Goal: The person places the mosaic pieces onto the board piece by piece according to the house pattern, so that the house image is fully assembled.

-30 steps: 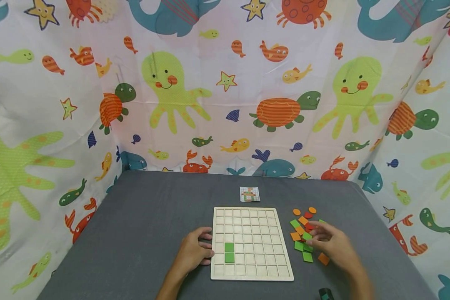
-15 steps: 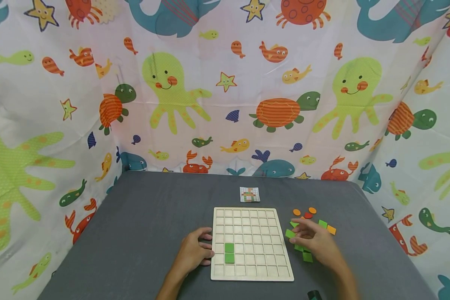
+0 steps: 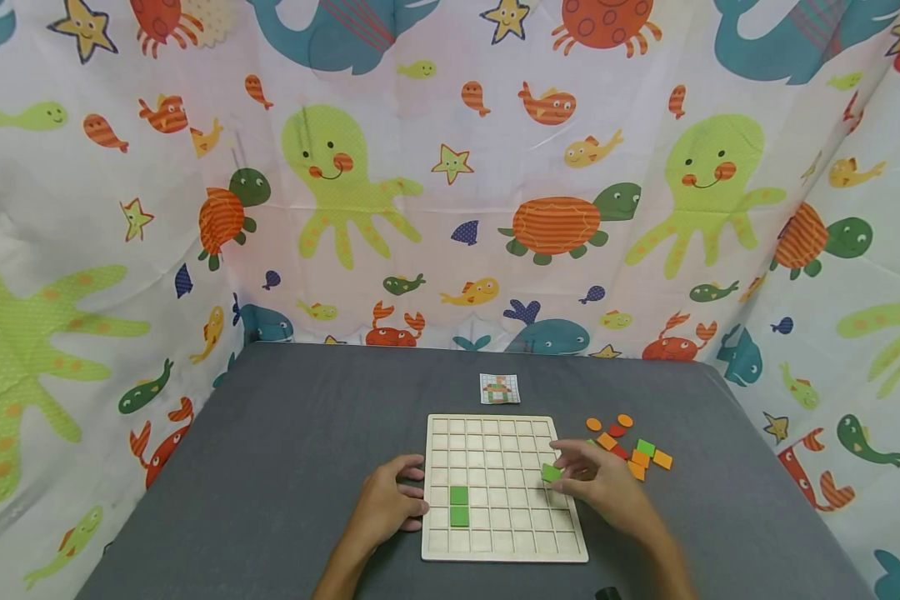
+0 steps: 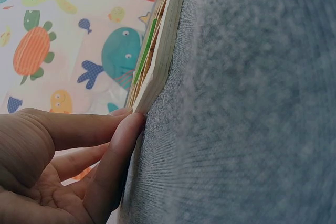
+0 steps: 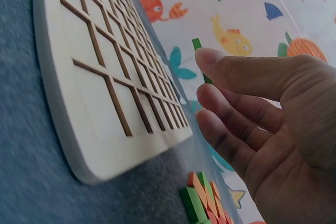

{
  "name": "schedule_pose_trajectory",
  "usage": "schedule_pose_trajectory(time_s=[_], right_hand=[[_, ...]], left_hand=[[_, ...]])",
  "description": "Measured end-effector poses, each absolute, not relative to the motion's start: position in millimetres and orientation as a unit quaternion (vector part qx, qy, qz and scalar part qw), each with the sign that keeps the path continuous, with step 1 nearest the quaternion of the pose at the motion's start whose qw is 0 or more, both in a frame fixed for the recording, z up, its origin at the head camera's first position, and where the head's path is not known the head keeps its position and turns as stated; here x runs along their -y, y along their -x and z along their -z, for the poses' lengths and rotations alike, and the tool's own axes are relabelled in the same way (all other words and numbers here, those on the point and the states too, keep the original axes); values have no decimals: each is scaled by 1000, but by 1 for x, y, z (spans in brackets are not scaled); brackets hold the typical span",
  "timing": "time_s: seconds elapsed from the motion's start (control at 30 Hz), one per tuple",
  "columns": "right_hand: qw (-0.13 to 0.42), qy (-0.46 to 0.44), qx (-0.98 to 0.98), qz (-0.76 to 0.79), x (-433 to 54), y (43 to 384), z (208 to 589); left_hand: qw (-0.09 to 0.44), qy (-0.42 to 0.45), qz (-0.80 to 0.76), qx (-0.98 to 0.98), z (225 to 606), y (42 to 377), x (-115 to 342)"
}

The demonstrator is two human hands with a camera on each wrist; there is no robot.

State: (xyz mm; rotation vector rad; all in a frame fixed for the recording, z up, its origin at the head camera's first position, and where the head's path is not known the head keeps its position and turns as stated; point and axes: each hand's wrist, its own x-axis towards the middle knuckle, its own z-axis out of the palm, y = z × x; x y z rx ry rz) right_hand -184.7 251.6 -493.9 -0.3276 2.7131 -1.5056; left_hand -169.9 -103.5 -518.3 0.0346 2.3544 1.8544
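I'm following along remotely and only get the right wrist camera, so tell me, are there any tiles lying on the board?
Observer: Yes, the head view shows two green tiles in the second column from the left of the board, in adjoining squares, one nearer the person than the other.
Operator: Good. And where's the left hand?
Observer: The left hand is at the board's left edge, its fingertips touching it in the left wrist view.
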Motion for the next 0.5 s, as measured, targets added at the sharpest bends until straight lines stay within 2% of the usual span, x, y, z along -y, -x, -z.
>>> schedule_pose_trajectory(time_s=[0.5], right_hand=[[21,180,-860,477,-229,185,498]], left_hand=[[71,-11,-620,-782,519,170,104]])
